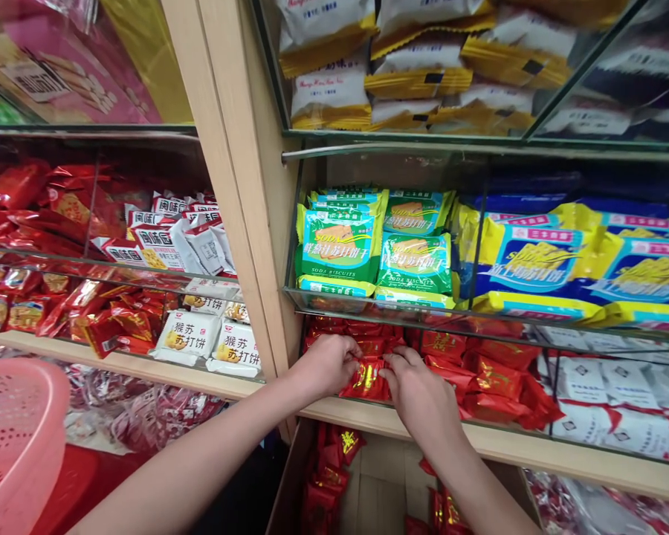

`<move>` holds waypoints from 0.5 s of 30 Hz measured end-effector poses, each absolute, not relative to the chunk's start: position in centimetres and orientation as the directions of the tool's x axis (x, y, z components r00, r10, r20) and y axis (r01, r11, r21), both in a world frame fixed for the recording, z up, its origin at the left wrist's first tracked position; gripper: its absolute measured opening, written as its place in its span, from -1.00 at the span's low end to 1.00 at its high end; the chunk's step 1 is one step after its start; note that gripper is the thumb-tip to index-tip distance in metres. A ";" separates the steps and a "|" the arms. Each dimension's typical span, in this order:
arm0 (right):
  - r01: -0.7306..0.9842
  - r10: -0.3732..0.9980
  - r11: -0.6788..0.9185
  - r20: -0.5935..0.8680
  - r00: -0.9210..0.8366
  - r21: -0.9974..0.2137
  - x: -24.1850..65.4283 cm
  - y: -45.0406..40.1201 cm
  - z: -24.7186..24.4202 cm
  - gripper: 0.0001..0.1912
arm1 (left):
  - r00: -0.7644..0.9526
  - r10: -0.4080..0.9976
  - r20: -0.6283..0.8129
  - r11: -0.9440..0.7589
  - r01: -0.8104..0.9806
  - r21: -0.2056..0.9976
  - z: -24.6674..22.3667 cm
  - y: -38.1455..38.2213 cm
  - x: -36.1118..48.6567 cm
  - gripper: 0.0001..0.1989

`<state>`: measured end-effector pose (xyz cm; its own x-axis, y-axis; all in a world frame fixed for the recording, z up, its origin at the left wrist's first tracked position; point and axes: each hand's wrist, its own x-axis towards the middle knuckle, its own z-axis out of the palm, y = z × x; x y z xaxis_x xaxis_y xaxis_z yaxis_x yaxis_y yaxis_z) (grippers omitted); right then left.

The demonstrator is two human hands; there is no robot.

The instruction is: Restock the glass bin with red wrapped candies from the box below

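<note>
Pinching one shiny red packet (366, 379) by its two ends, the left hand (328, 365) and the right hand (419, 386) are both closed on it at the front of the low shelf (496, 443). One open box (376, 487) with more red packets sits below, one pink basket (19, 438) is at the left, and at least four green packets (340, 245) are just above.

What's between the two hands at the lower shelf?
A red packet with gold print, its ends at the fingertips of the left hand and right hand; head view.
</note>
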<state>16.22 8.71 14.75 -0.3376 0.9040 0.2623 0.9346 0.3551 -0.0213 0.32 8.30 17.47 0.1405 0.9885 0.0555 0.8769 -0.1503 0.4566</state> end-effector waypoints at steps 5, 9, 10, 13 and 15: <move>0.923 0.896 0.381 0.268 -0.355 -0.049 16.5 8.4 14.7 -0.73 | 0.135 0.984 0.118 -0.174 0.881 0.440 17.9 6.9 -0.5 -0.81; 0.916 0.876 0.400 0.305 -0.373 -0.027 16.6 7.6 14.7 -0.69 | 0.255 0.954 0.156 -0.289 0.917 0.276 17.9 4.1 -1.5 -0.86; 0.906 0.857 0.424 0.330 -0.395 -0.018 16.4 7.4 14.8 -0.67 | 0.292 0.947 0.134 -0.315 0.925 0.212 17.7 3.5 -1.6 -0.84; 0.855 0.789 0.519 0.375 -0.487 0.017 15.7 7.1 14.9 -0.67 | 0.316 0.947 0.060 -0.319 0.946 0.059 16.8 2.8 -1.6 -0.74; 0.844 0.782 0.536 0.354 -0.512 0.038 14.9 7.2 15.0 -0.72 | 0.282 0.958 0.054 -0.282 0.959 -0.005 16.4 3.2 -1.5 -0.70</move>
